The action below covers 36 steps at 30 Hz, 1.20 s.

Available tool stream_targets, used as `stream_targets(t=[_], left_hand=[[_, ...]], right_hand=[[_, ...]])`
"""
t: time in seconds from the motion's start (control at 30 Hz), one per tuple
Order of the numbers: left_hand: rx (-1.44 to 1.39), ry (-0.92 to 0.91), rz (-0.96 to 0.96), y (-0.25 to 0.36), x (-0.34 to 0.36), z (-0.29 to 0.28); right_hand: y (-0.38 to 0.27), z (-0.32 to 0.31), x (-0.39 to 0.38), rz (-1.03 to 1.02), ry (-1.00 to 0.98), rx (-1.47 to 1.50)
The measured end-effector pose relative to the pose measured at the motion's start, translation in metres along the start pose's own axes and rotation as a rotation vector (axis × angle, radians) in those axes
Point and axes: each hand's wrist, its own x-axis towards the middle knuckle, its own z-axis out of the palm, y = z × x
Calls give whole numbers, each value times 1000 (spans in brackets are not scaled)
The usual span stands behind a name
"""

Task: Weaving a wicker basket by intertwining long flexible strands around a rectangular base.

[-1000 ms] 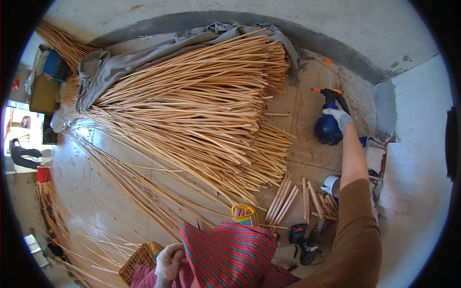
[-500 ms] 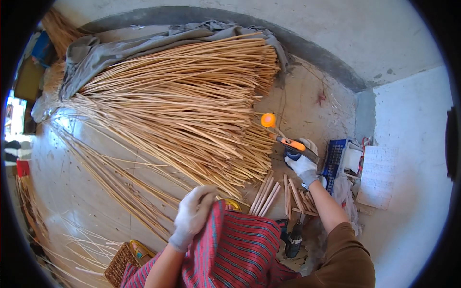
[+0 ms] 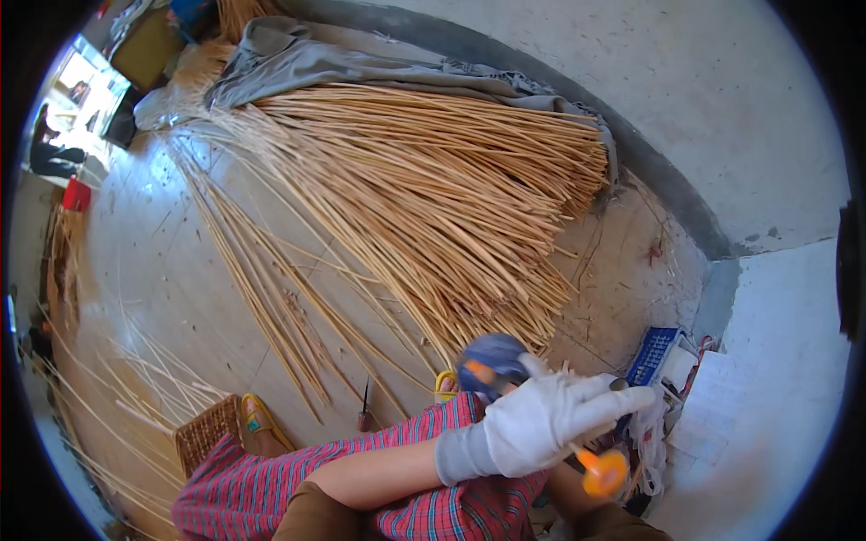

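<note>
My left hand (image 3: pixel 541 424), in a white glove, reaches across to the right over a blue pump sprayer (image 3: pixel 487 361), its fingers extended and slightly bent. The sprayer is tilted and blurred, with an orange knob (image 3: pixel 603 473) showing below the glove. My right hand is mostly hidden behind the left one; only its forearm (image 3: pixel 573 505) shows clearly beneath. Red striped cloth (image 3: pixel 406 505) covers my lap, under both arms.
A large bundle of pale rods (image 3: pixel 424 171) lies ahead under grey cloth (image 3: pixel 298 63), with loose rods (image 3: pixel 262 279) at left. A wicker piece (image 3: pixel 203 433), yellow sandals (image 3: pixel 257 419) and a pointed tool (image 3: pixel 363 419) are near me. A blue crate (image 3: pixel 654 356) stands right, beside the wall.
The sprayer has come from the back right down toward my lap. My left hand has left the striped cloth and moved right across it to the sprayer. The view has shifted.
</note>
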Motion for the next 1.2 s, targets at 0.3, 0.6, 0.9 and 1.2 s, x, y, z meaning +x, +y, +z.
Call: stream_targets(t=[0.3, 0.6, 0.9, 1.2], left_hand=[[34, 532, -526, 36, -126, -10], [365, 512, -835, 81, -176, -29], [834, 415, -703, -8, -226, -41], [703, 392, -960, 2, -217, -45]], right_hand=[[28, 68, -24, 162, -716, -218], [-12, 106, 35, -377, -236, -556], [13, 155, 60, 2, -731, -653], [15, 158, 43, 73, -802, -750]])
